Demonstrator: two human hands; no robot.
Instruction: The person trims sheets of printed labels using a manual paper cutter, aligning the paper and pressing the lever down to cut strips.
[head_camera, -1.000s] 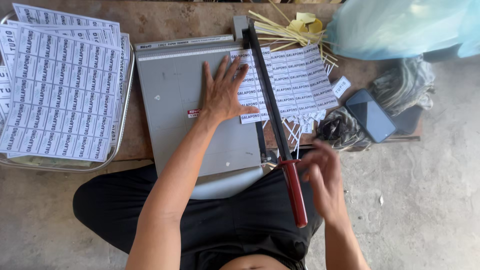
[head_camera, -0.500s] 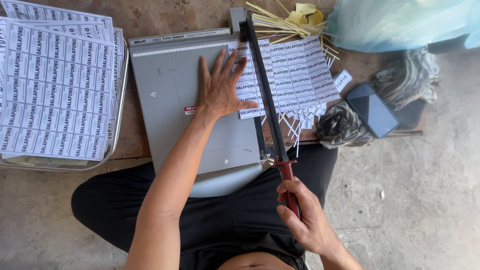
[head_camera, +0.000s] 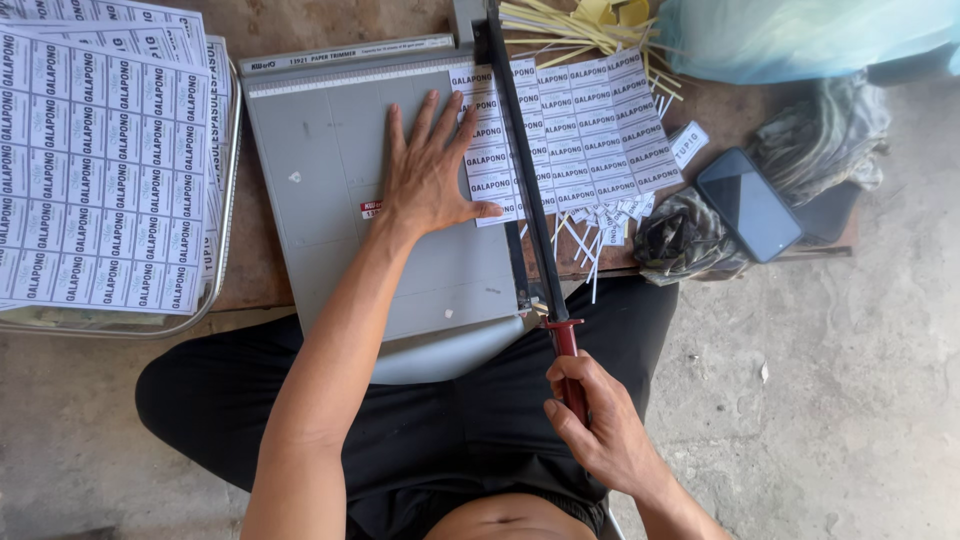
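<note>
Right hand (head_camera: 600, 425) gripping red handle (head_camera: 568, 350), blade lowered | left hand (head_camera: 432, 175) flat, fingers spread, pressing label sheet (head_camera: 590, 120)

Seen from above: a person with two bare arms, no sleeves, watch or rings. The left hand (head_camera: 432, 178) and right hand (head_camera: 597, 430) are ungloved. Black trousers (head_camera: 440, 430) fill the lower middle of the frame; the belly is bare.

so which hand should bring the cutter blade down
Right. The right hand already grips the red handle of the blade arm, while the left hand lies flat on the printed sheet.
</note>
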